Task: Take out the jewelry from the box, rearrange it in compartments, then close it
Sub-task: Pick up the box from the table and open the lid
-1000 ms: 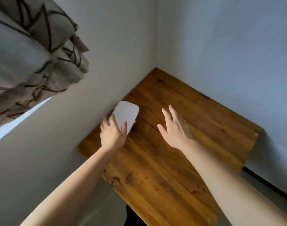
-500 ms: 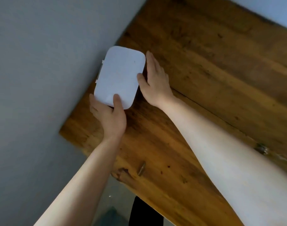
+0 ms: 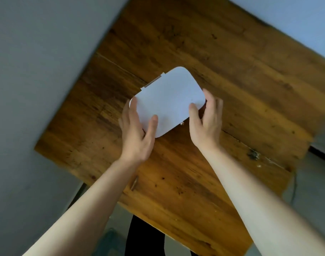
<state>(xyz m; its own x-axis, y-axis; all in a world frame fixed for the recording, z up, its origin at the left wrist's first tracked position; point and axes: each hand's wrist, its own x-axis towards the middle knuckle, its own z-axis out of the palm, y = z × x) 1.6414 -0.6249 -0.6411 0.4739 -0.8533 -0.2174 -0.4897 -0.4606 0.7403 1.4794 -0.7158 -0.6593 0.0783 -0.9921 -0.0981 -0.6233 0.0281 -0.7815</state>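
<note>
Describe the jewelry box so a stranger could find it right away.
Look at the wooden table set against the grey wall. Near its middle lies a closed white jewelry box with rounded corners, held between the left hand and right hand. It is the only white thing on the wood.

A white, round-cornered jewelry box [image 3: 168, 100] is being kept closed, lid up, lying skewed on the wooden table [image 3: 241, 85], hinge facing away.

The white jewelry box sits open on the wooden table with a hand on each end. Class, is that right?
Not quite: the head view shows the white jewelry box closed. It does sit on the wooden table, left hand and right hand on its ends.
</note>
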